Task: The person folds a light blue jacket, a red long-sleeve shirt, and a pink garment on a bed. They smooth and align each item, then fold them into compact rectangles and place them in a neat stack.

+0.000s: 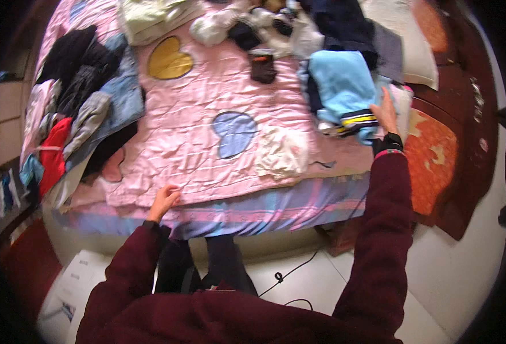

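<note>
Over the front edge of the bed hovers my left hand [165, 201], its fingers loosely bent, with nothing in it. My right hand [385, 112] rests against the right side of a folded light blue garment [342, 81], fingers stretched out. That garment has a cuff or hem striped in black, white and yellow [358, 120] and lies on a pile of other clothes. Beneath everything spreads a pink quilt [197, 165] with heart patches. A crumpled white cloth [282, 152] sits on it between my hands.
At the left lies a heap of clothes with a black garment [70, 58], denim [124, 86] and a red piece [56, 157]. Rolled socks [244, 34] and a dark sock [262, 69] are farther back. A dark wooden headboard [463, 172] borders the right. A black cable [287, 275] crosses the floor.
</note>
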